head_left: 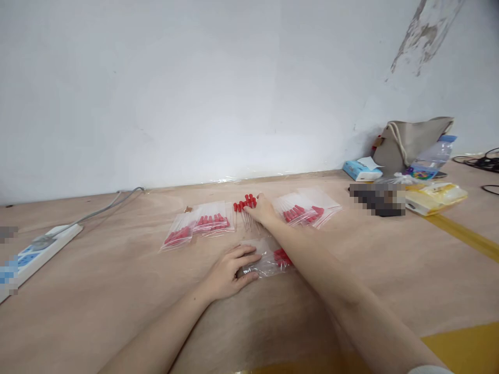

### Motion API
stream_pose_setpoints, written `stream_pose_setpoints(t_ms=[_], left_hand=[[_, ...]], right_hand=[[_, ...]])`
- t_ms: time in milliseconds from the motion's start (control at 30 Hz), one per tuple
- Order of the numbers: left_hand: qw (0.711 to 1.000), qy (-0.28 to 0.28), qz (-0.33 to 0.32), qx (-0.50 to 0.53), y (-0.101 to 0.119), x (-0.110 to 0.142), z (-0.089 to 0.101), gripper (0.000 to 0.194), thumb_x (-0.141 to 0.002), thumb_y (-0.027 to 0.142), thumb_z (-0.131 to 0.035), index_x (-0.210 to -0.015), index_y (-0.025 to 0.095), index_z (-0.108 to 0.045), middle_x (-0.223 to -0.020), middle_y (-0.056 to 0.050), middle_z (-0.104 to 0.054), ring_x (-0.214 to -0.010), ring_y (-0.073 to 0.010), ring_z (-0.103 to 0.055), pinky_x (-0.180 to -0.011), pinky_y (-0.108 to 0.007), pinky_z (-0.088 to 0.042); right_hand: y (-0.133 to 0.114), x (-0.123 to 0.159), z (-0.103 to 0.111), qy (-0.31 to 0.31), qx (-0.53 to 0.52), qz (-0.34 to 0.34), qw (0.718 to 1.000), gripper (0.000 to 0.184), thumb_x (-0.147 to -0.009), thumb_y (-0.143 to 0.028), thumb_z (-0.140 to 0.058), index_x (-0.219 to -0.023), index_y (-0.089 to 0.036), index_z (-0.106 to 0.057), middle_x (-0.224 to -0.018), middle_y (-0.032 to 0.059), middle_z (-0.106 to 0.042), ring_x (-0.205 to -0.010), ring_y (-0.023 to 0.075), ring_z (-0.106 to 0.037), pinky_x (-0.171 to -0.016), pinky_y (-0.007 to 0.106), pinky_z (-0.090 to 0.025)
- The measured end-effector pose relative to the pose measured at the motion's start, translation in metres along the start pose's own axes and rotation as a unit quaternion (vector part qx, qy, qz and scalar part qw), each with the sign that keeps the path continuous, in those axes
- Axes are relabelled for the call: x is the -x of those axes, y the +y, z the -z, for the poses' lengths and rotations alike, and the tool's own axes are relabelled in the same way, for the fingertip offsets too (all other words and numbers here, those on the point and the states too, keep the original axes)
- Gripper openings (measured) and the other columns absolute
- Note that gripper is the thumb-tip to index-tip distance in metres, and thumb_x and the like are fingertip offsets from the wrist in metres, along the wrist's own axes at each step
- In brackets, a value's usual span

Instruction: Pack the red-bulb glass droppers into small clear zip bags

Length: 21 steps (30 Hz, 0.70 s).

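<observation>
My left hand (pixel 234 270) lies with fingers spread on a clear plastic bag (pixel 266 264). Red-bulbed droppers (pixel 281 256) show at the bag's right end, partly hidden by my right forearm. Farther back, my right hand (pixel 264 210) has its thumb and fingers closed at the edge of a loose row of red-bulbed droppers (pixel 238 206), whose thin stems point toward me. Just how many it grips is hidden. To the left are zip bags of droppers (pixel 212 221), partly overlapping. Another group of bagged droppers (pixel 298 213) lies to the right.
On the wooden table (pixel 117 291), a power strip (pixel 50 249) with a grey cable sits at the left. At the right are a tissue pack (pixel 362 170), a grey bag (pixel 413 143), a dark blurred object (pixel 378 200) and a yellow package (pixel 436 197). A wall rises behind.
</observation>
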<state>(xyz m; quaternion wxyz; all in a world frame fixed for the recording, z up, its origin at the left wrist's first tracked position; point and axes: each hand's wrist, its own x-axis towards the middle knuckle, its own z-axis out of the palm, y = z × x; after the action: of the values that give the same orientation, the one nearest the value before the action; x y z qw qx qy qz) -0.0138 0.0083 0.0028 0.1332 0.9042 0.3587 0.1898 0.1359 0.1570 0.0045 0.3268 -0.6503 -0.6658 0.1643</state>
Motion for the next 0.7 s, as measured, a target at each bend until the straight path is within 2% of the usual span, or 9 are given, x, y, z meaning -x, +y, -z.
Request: stream_pose_setpoints(t_ms=[133, 333, 467, 600, 700], left_hand=[[1.000, 0.003, -0.005, 0.002, -0.001, 0.000, -0.001, 0.037, -0.084, 0.035, -0.053, -0.119, 0.024, -0.054, -0.125, -0.007, -0.050, -0.115, -0.0223, -0.046, -0.100, -0.041, -0.035], [1.000, 0.008, -0.006, 0.007, -0.002, 0.000, -0.001, 0.037, -0.083, 0.035, -0.054, -0.119, 0.025, -0.054, -0.125, -0.007, -0.051, -0.114, -0.0232, -0.047, -0.099, -0.041, -0.036], [1.000, 0.008, -0.005, 0.007, -0.004, 0.001, -0.002, 0.038, -0.083, 0.035, -0.054, -0.120, 0.026, -0.053, -0.125, -0.007, -0.051, -0.114, -0.0233, -0.047, -0.098, -0.041, -0.037], [1.000, 0.010, -0.006, 0.006, -0.005, 0.001, -0.002, 0.038, -0.084, 0.036, -0.053, -0.121, 0.027, -0.052, -0.126, -0.006, -0.050, -0.115, -0.0229, -0.047, -0.099, -0.042, -0.036], [1.000, 0.007, -0.005, 0.004, -0.005, 0.000, -0.001, 0.037, -0.084, 0.037, -0.052, -0.120, 0.026, -0.053, -0.126, -0.006, -0.050, -0.115, -0.0228, -0.047, -0.099, -0.043, -0.035]], right_hand=[[0.010, -0.005, 0.002, -0.017, -0.006, 0.006, 1.000, 0.032, -0.075, -0.035, -0.053, -0.097, -0.012, -0.052, -0.092, 0.0142, -0.063, -0.089, 0.0234, -0.059, -0.073, 0.030, -0.042], [0.028, -0.003, 0.025, -0.027, -0.016, -0.001, 1.000, 0.020, -0.074, -0.029, -0.054, -0.085, -0.013, -0.059, -0.090, 0.0141, -0.065, -0.089, 0.0236, -0.059, -0.075, 0.030, -0.042], [0.038, -0.003, 0.037, -0.036, -0.036, -0.031, 0.998, 0.010, -0.067, -0.021, -0.058, -0.075, -0.015, -0.060, -0.078, 0.0111, -0.065, -0.082, 0.0239, -0.061, -0.071, 0.030, -0.042], [0.044, -0.004, 0.046, -0.042, -0.081, -0.059, 0.994, 0.015, -0.067, -0.022, -0.059, -0.079, -0.014, -0.060, -0.065, 0.0068, -0.063, -0.070, 0.0221, -0.061, -0.064, 0.029, -0.044], [0.047, 0.004, 0.056, -0.053, -0.139, -0.063, 0.987, 0.033, -0.069, -0.020, -0.056, -0.101, -0.013, -0.054, -0.061, 0.0019, -0.060, -0.058, 0.0165, -0.059, -0.055, 0.026, -0.044]])
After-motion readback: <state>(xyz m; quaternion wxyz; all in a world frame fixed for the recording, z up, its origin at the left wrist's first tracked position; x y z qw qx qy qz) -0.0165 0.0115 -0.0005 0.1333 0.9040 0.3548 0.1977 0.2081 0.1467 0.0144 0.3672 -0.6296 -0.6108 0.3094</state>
